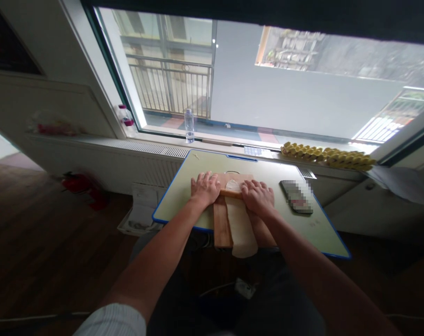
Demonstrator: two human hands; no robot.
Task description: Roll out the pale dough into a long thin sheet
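Note:
A wooden rolling pin (231, 193) lies crosswise over a long strip of pale dough (240, 224). My left hand (205, 187) is on the pin's left end, and my right hand (258, 196) is on its right end, both from above. The dough runs lengthwise down a wooden cutting board (222, 226). Its near end hangs past the board's front edge, while a rounded far end (232, 185) shows beyond the pin. A metal handle is partly visible at the board's far side. My palms hide both tips of the pin.
The board rests on a pale green, blue-edged table (177, 196). To the right lies a phone (296, 197) with a blurred screen. On the windowsill stand a water bottle (189, 126) and yellow egg cartons (323, 156). A red fire extinguisher (84, 189) is at floor level, left.

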